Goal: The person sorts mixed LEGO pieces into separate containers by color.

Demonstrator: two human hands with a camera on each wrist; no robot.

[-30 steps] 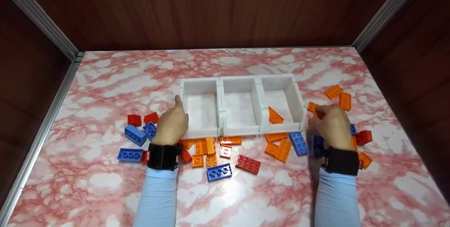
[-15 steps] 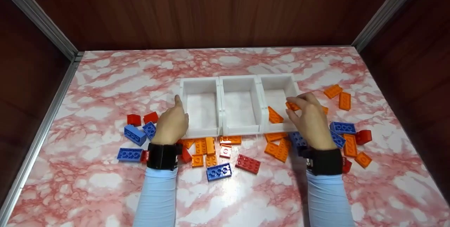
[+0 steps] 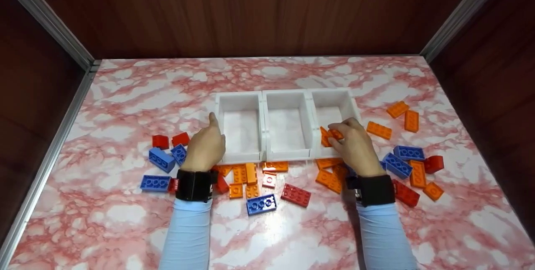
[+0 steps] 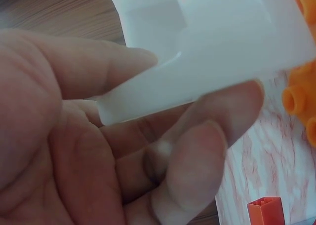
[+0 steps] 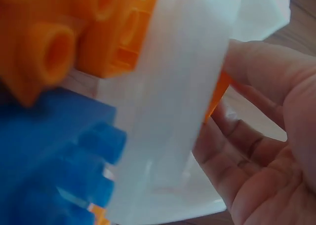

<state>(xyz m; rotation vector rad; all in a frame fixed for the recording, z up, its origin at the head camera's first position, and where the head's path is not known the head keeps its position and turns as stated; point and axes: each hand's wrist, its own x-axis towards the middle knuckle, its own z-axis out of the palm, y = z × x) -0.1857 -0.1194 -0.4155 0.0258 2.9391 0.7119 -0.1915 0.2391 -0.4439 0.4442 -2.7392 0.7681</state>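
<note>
Three joined white bins (image 3: 288, 154) stand mid-table. My left hand (image 3: 207, 146) holds the left bin by its side; in the left wrist view the thumb lies at the rim of its white wall (image 4: 222, 42), with fingers on the opposite side. Over the right bin, my right hand (image 3: 355, 146) pinches an orange brick (image 3: 335, 134) between thumb and fingers. Beside it in the same bin lies another orange piece (image 3: 324, 137), slanted at the left wall. In the right wrist view the held brick (image 5: 217, 96) is mostly hidden behind the bin's wall.
Orange bricks (image 3: 379, 130), blue bricks (image 3: 397, 165) and red bricks (image 3: 405, 192) lie right of the bins. Several more, including a red brick (image 3: 296, 194) and a blue brick (image 3: 261, 204), lie in front. Blue (image 3: 155, 183) and red (image 3: 160, 141) bricks lie at left.
My right hand has moved left from the bricks on the right into the right bin, carrying an orange brick. The left hand has stayed at the left bin.
</note>
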